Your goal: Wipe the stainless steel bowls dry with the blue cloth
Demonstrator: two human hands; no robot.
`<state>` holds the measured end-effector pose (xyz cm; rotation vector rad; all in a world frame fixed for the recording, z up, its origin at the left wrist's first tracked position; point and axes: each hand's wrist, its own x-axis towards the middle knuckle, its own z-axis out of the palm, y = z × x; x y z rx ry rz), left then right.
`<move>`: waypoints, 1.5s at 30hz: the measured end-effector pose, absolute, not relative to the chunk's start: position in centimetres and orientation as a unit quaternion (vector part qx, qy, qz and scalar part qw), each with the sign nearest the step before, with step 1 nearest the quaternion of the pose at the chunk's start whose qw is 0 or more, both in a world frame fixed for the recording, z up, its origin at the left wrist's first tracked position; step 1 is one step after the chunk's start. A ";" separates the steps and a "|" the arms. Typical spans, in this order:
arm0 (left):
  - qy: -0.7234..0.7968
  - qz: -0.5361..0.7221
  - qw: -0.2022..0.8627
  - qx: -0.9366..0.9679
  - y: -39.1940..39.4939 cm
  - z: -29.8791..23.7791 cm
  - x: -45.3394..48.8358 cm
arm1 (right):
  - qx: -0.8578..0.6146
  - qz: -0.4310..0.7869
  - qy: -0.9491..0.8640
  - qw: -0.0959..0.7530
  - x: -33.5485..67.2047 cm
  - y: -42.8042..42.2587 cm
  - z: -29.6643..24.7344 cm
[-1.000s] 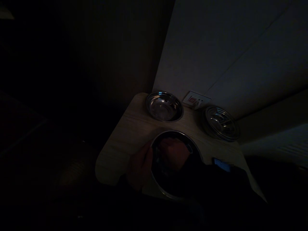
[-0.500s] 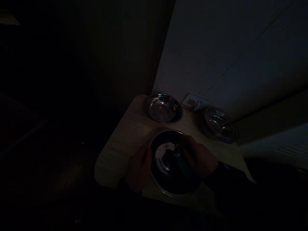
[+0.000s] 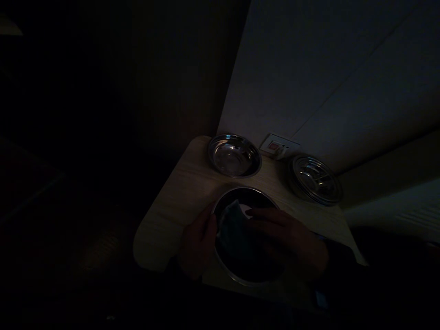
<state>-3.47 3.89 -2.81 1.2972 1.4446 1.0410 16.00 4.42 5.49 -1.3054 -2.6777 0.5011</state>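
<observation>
The scene is very dark. A large steel bowl [image 3: 240,275] sits at the near edge of a light wooden table [image 3: 172,215]. My left hand [image 3: 197,245] grips the bowl's left rim, fingers curled over it. My right hand [image 3: 292,240] lies across the inside of the bowl, fingers pressed onto a bluish cloth [image 3: 233,229] that rests against the bowl's inner left side.
Behind the big bowl a smaller steel bowl [image 3: 234,156] stands near the wall. A steel plate or lid [image 3: 315,179] lies to its right. A wall socket with a red switch [image 3: 278,146] sits between them. The left half of the view is black.
My right hand has moved from the bowl's right side down across its inside, and the bluish cloth now lies spread against the inner left wall. My left hand has stayed on the rim.
</observation>
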 end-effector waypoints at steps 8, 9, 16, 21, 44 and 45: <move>0.591 0.420 0.433 0.535 3.8 -3.0 -3.5 | -0.377 0.147 -0.905 -0.128 12.9 5.8 3.5; 0.593 0.418 0.432 0.535 3.8 -3.0 -3.4 | -0.387 0.133 -0.903 -0.129 13.0 6.2 3.4; 0.585 0.432 0.458 0.511 3.9 -2.8 -3.3 | -0.522 0.028 -0.853 0.010 17.3 6.4 7.1; 0.574 0.442 0.460 0.513 3.8 -2.8 -3.3 | -0.501 0.010 -0.864 -0.039 18.3 5.4 8.7; 0.612 0.410 0.426 0.525 3.9 -2.7 -3.5 | -0.522 0.052 -0.847 -0.082 11.1 6.2 1.3; 0.613 0.413 0.424 0.524 3.9 -2.7 -3.5 | -0.535 0.049 -0.840 -0.072 11.1 6.6 1.1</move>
